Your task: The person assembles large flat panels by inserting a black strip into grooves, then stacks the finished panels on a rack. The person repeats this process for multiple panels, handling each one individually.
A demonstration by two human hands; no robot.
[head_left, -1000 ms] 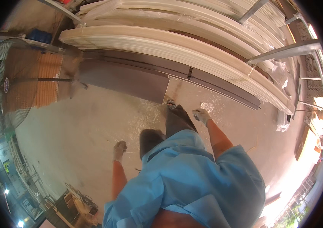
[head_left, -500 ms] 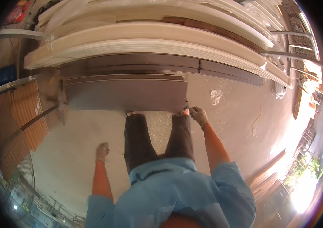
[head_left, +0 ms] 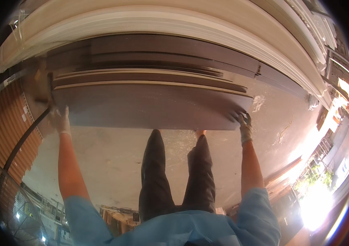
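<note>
A wide, flat dark grey panel (head_left: 149,106) lies across in front of my legs, with the pale and dark edges of more panels (head_left: 149,78) showing just behind it. My left hand (head_left: 64,122), in a light glove, is at the panel's left end; one finger points up along its face and the others are smeared. At the near right corner, my right hand (head_left: 245,125), also gloved, closes its bent fingers on the panel's edge. Dark finger-shaped shading shows on the face beside it.
Longer dark boards (head_left: 162,46) lie behind the panels, below a stack of long cream-white boards (head_left: 154,20). A brown corrugated sheet (head_left: 8,115) and a dark bar (head_left: 24,137) are on the left. Pale scraps (head_left: 258,102) lie on the floor at right.
My left hand has come up and left from the open floor to the panel's left end. My right hand has moved right along to the corner. The panel looks larger and closer.
</note>
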